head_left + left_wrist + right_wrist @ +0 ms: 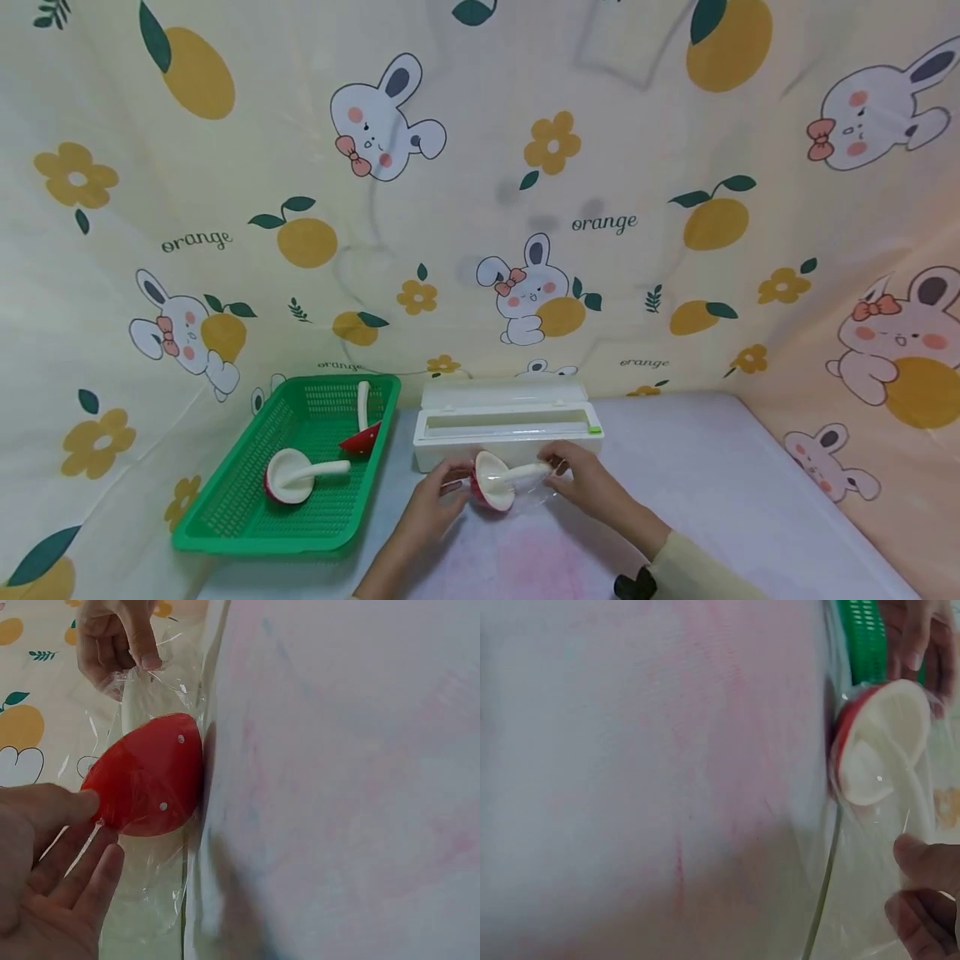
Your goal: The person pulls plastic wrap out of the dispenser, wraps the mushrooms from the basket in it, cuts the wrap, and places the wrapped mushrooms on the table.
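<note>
While the left hand [433, 500] pinches one spoon [493, 490] by its red bowl and the right hand [587, 482] clamps clear film [536, 498] and handle end together, just before one white box [450, 457], the wrapping might slip open if either pinch slackened. One green basket [258, 544] holds two more spoons [288, 478].

Handle end of the wrapped ladle [493, 483]: obscured by the right hand [587, 482]. Green basket [861, 637]: cut by the right wrist view's top edge (strip only visible). Left hand [45, 900]: cropped at left. Dark item [636, 584] beside sleeve [693, 573]: unidentifiable.
</note>
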Tool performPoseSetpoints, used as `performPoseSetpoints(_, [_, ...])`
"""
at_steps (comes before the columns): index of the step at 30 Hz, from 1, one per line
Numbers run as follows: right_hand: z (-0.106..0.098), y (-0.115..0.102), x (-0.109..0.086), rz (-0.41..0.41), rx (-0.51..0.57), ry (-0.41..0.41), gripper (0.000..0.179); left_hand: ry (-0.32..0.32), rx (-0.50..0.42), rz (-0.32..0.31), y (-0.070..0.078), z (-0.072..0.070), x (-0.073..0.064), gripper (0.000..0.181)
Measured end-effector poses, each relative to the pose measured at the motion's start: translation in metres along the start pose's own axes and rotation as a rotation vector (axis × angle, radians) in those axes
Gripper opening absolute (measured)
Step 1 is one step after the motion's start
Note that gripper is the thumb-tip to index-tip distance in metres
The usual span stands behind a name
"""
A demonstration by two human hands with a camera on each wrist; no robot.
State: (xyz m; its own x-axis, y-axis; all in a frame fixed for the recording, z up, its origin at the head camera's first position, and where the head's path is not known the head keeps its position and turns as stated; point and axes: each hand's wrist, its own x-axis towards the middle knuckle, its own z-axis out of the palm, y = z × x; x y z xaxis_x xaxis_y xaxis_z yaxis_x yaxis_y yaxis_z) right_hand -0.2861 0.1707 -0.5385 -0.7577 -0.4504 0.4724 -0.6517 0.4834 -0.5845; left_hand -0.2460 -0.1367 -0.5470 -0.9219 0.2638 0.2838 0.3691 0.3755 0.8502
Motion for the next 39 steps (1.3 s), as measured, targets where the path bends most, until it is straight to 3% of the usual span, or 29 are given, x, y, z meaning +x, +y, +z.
performPoseSetpoints(4, [0.001,-0.002,0.003,0.004,-0.031,0.000,0.034,-0.019,0.010,0.067,0.002,0.000,-0.002,0.050])
performPoseSetpoints(12, [-0.008,-0.010,0.008,0.046,0.052,0.091,0.031,-0.015,0.124,0.075,0.015,0.000,0.002,0.073])
performPoseSetpoints(19, [-0.016,-0.010,0.009,0.278,0.099,0.090,0.031,-0.041,0.184,0.060,0.019,0.004,0.006,0.084])
performPoseSetpoints(22, [-0.018,-0.010,0.010,0.332,0.106,0.095,0.028,-0.016,0.242,0.051,0.019,0.008,0.009,0.090])
performPoseSetpoints(26, [-0.019,-0.010,0.010,0.343,0.101,0.112,0.019,0.049,0.353,0.085,0.020,0.015,0.015,0.096])
performPoseSetpoints(33, [-0.022,-0.010,0.010,0.290,0.073,0.111,0.015,0.189,0.531,0.240,0.023,0.023,0.022,0.096])
performPoseSetpoints(35, [-0.024,-0.010,0.010,0.284,0.065,0.092,0.013,0.196,0.559,0.249,0.025,0.023,0.025,0.095])
performPoseSetpoints(39, [-0.028,-0.012,0.011,0.326,0.059,0.033,0.012,0.151,0.572,0.198,0.028,0.023,0.030,0.093])
